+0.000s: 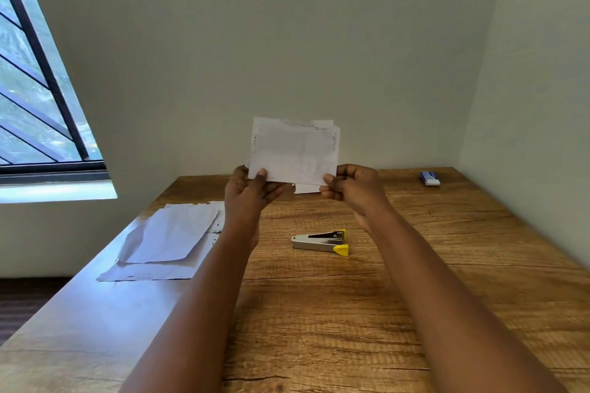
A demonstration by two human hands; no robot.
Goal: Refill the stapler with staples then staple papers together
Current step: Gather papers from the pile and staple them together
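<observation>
Papers (293,151) held upright above table (415,265), left hand (252,191) pinching bottom-left corner, right hand (349,185) pinching bottom-right — fingers curled on both. Edges look uneven, one sheet poking out below; tap square before stapling. Stapler (321,242) lying on table just below hands, w/ spare sheets (169,239) off to left.

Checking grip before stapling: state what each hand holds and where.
Both hands hold one small stack of papers upright: left hand pinches its bottom left corner, right hand its bottom right corner.
</observation>
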